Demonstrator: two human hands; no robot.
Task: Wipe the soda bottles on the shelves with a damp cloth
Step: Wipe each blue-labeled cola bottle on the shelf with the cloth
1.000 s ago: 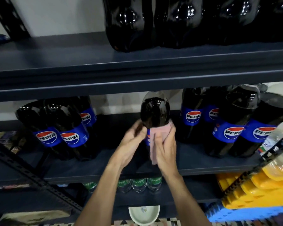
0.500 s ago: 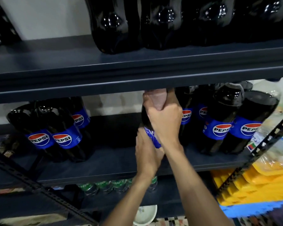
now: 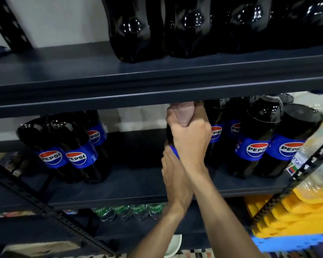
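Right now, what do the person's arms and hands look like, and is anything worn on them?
The left hand and right hand are bare: no gloves, no ring visible. The left forearm and right forearm are uncovered to the frame's edge; no sleeve, watch or bracelet shows.

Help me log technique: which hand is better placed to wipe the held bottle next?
Right, likely: the right hand grips the pink cloth atop the bottle; the left hand steadies its lower body.
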